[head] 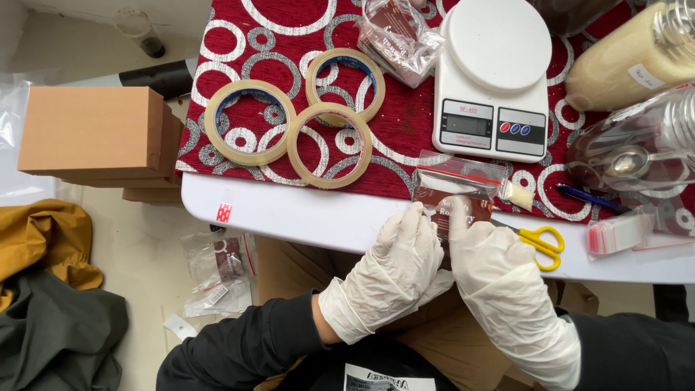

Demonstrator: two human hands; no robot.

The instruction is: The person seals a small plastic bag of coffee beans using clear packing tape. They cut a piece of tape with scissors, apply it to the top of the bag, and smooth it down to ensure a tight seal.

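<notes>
Both my hands wear white gloves and meet at the table's near edge. My left hand and my right hand pinch a small clear plastic bag with a brown label and brownish contents, each holding one lower corner. The bag lies partly on the red patterned cloth, just in front of a white kitchen scale. Yellow-handled scissors lie right beside my right hand on the white table.
Three rolls of clear tape lie left on the cloth. A filled bag sits behind, bottles and a bag with a spoon at right, small zip bags, a pen. Cardboard boxes, packets and clothes lie on the floor.
</notes>
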